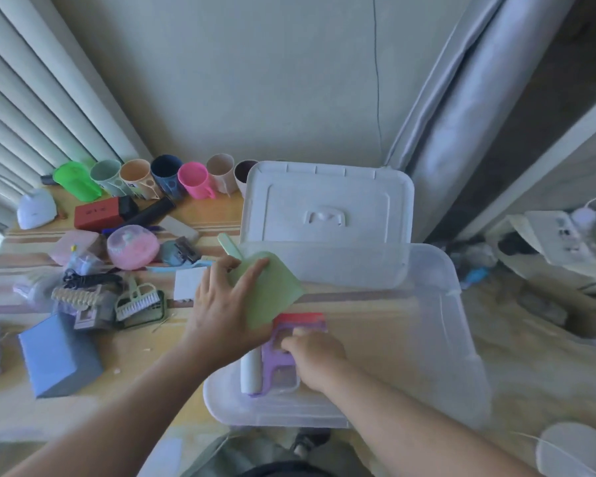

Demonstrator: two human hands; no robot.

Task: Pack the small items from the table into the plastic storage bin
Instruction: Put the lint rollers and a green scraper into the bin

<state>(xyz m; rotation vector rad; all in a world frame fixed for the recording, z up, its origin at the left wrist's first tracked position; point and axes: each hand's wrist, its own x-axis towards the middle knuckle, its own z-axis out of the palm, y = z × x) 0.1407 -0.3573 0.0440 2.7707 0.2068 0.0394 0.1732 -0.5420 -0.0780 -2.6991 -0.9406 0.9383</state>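
A clear plastic storage bin [458,304] stands open at the table's right end, its white lid [327,201] propped upright against its far wall. My left hand [221,304] holds a pale green dustpan [272,290] by its body over the bin's left rim. My right hand [315,352] is inside the bin at its near left corner, gripping a purple packaged item with a red top [300,325]. A white cylinder [250,371] lies beside that package in the bin.
Left of the bin lie a blue box [57,356], a white brush [136,301], a white card [188,282], a pink round case [133,247], a red box [97,213] and other clutter. A row of coloured cups [166,179] lines the back wall.
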